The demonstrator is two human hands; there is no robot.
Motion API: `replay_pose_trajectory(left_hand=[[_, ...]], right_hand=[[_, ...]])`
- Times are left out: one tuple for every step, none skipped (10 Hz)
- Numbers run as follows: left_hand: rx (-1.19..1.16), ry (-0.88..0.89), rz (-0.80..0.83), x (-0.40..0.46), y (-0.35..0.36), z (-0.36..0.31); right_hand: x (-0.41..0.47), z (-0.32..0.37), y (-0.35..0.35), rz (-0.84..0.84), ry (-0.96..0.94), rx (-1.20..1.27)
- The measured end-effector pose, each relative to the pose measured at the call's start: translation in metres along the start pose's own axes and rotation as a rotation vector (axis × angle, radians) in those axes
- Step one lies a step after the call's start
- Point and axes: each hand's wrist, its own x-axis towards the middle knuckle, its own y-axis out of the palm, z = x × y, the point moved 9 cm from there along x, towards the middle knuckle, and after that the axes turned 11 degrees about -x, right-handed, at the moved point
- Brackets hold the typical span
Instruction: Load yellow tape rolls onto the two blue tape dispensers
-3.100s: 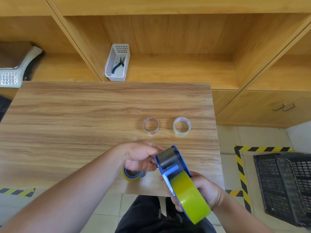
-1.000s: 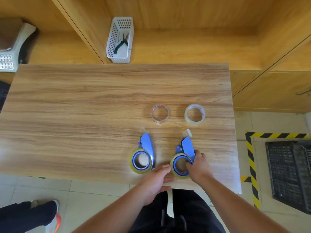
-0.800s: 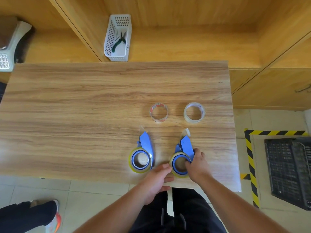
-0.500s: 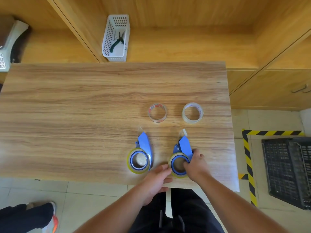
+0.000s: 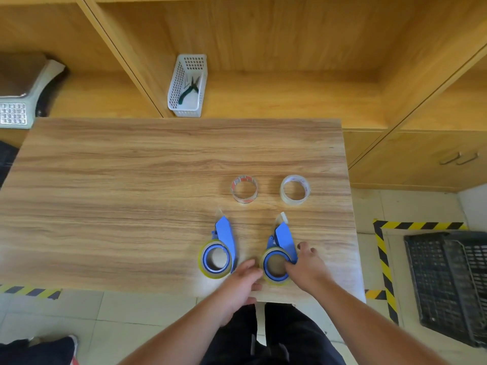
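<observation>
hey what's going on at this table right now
A person is loading yellow tape onto two blue dispensers. Both lie flat near the front edge of the table, each with a yellow roll on it. The left dispenser lies untouched. The right hand rests against the right dispenser, fingers spread, and the left hand sits just beside it. Two clear rolls lie farther back.
</observation>
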Motion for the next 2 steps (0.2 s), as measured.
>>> replay_pose_trajectory(left_hand=[[-0.031,0.043,-0.015,-0.008,0.002,-0.015],[-0.041,0.110,-0.039,-0.018,0.005,-0.036]], right_hand=[[-0.005,0.001,-0.013,-0.027,-0.016,0.000],[-0.014,0.004,-0.031,-0.080,-0.043,0.016]])
